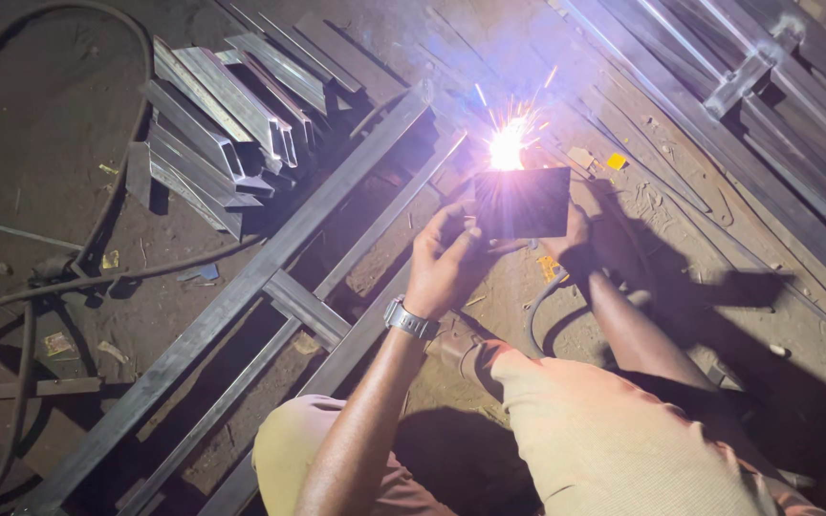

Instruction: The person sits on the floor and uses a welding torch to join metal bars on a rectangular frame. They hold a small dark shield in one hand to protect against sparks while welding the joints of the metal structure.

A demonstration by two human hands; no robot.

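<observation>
Head view, left hand: we see the left hand (444, 260), a watch (407, 318) on its wrist, curled around the left edge of a dark rectangular shield (524, 203) and gripping it.
Head view, right hand: the right hand (571, 241) sits behind the shield's right lower corner; most of it is in shadow, so we cannot tell whether it is open or closed, though it may be holding a rod toward the arc.
Shield: held upright, just below the welding arc (508, 148), between it and the camera.
Arc: a bright white-violet flare with sparks flying up and to the right, at the far end of the steel frame (270, 277).
Frame: long square tubes lying on the floor (40, 134), running from the lower left corner of the floor up toward the arc, joined by a short cross piece (306, 308).
Cut tubes: a heap of short steel tube offcuts (227, 129) lies just left of the frame's far end.
Cable: a dark cable (88, 229) loops over the floor's left side.
More steel: long bars (767, 124) lie along the floor's upper right corner.
Legs: the person's knees in light trousers (604, 430) fill the lower edge.
</observation>
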